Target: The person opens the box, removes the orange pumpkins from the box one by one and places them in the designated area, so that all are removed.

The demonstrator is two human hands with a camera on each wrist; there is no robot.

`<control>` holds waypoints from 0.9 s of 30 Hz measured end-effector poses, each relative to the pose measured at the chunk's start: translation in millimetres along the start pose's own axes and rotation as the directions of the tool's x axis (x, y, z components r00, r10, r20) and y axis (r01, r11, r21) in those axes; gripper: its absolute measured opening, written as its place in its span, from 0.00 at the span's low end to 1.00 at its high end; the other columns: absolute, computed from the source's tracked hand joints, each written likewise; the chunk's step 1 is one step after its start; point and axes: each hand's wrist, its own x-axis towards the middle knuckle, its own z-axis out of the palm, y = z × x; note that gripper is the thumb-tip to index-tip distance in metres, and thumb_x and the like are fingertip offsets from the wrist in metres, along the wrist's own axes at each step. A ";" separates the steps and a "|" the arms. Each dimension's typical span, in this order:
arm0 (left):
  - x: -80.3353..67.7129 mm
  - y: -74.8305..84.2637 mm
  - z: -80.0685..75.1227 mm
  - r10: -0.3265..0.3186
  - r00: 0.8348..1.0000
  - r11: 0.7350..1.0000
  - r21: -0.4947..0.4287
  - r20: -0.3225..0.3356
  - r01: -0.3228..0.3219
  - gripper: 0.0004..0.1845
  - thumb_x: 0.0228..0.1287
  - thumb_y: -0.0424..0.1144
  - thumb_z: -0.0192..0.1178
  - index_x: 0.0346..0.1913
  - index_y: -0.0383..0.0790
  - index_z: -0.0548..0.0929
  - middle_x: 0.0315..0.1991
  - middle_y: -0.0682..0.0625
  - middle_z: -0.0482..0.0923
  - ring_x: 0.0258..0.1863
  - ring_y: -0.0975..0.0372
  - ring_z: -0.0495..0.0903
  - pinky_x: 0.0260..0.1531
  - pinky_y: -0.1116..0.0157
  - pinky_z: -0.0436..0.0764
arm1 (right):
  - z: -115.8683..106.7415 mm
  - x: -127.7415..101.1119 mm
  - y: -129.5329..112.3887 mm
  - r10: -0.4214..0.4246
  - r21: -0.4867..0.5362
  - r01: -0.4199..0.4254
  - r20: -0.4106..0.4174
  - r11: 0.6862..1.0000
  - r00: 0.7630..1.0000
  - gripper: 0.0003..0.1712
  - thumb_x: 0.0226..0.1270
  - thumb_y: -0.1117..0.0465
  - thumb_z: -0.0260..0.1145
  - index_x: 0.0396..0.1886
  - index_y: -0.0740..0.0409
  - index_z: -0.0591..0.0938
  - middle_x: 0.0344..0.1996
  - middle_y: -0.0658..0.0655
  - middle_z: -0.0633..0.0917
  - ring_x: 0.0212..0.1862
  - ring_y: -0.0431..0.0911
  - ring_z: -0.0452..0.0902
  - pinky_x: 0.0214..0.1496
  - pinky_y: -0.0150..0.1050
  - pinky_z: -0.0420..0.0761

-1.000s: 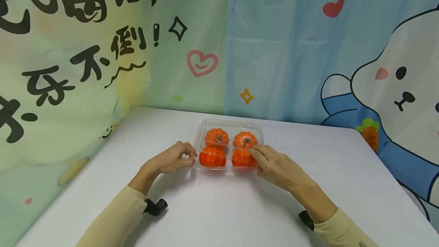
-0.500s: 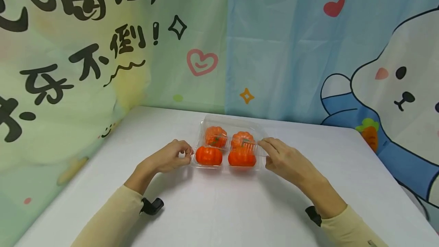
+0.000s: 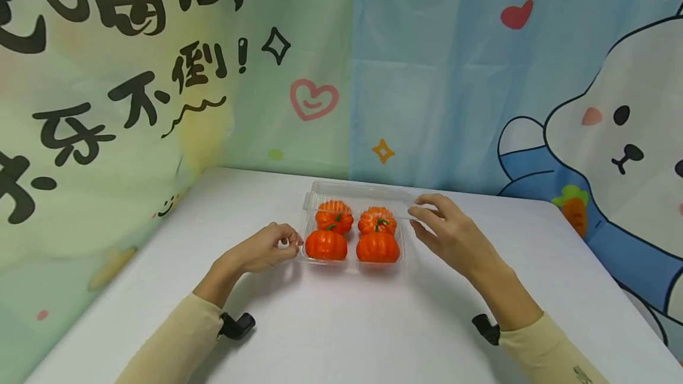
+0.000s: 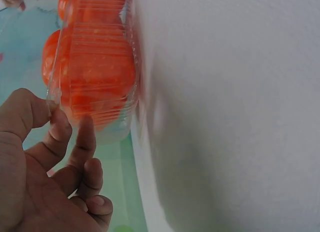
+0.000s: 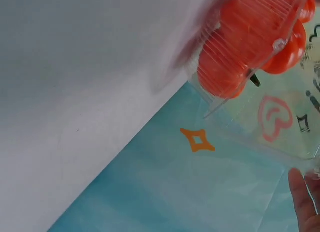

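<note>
On a white tabletop (image 3: 341, 325), the head view shows a clear box (image 3: 351, 258) of four orange pumpkins (image 3: 326, 246) between left grip (image 3: 267, 248) and right grip (image 3: 453, 236), the latter spread beside the raised lid (image 3: 368, 192); in the left-wrist view, the left grip pinches the rim (image 4: 55, 74), probably the surest hold on light, flimsy plastic; in the right-wrist view, fingertips (image 5: 296, 179) lie near the lid.

I'm in a small screened-off corner set up like a makeshift booth; whether home, office or lab, I can't tell. My plain white bench (image 3: 341, 325) stands close against lightly creased hangings: a pale green cloth (image 3: 315, 16) with big black Chinese lettering (image 3: 143, 99), and a blue cloth (image 3: 427, 105) printed with a cartoon animal (image 3: 648, 194).
</note>
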 end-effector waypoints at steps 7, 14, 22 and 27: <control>-2.8 -1.5 -1.9 0.014 1.000 0.999 -0.036 0.011 -0.014 0.05 0.66 0.34 0.56 0.34 0.44 0.80 0.38 0.55 0.82 0.42 0.58 0.72 0.48 0.59 0.67 | 3.6 1.5 10.1 0.150 0.068 -0.147 -0.046 0.987 0.988 0.23 0.63 0.69 0.70 0.59 0.59 0.83 0.53 0.66 0.79 0.53 0.57 0.81 0.45 0.51 0.86; -6.3 -0.1 -3.7 0.020 0.999 0.998 -0.068 0.030 -0.018 0.05 0.69 0.34 0.56 0.34 0.43 0.80 0.40 0.52 0.84 0.42 0.59 0.72 0.49 0.58 0.69 | 11.2 0.6 14.4 0.312 0.183 -0.306 -0.007 0.934 0.950 0.37 0.60 0.74 0.71 0.70 0.58 0.74 0.56 0.62 0.78 0.56 0.54 0.78 0.50 0.53 0.85; -10.2 -1.7 -5.0 0.012 0.999 0.997 -0.083 0.044 -0.008 0.05 0.69 0.34 0.55 0.35 0.41 0.80 0.42 0.48 0.84 0.42 0.59 0.73 0.46 0.64 0.70 | 24.3 3.7 17.2 0.434 0.312 -0.429 0.058 0.848 0.899 0.46 0.64 0.73 0.70 0.79 0.55 0.61 0.56 0.66 0.77 0.60 0.56 0.76 0.53 0.58 0.83; -12.6 -1.9 -5.3 -0.003 0.998 0.995 -0.096 0.058 0.009 0.06 0.70 0.34 0.55 0.37 0.41 0.82 0.43 0.47 0.85 0.43 0.58 0.74 0.47 0.63 0.71 | 31.3 5.7 20.7 0.481 0.354 -0.473 0.071 0.807 0.874 0.49 0.65 0.71 0.70 0.81 0.53 0.56 0.58 0.66 0.78 0.60 0.58 0.77 0.54 0.59 0.83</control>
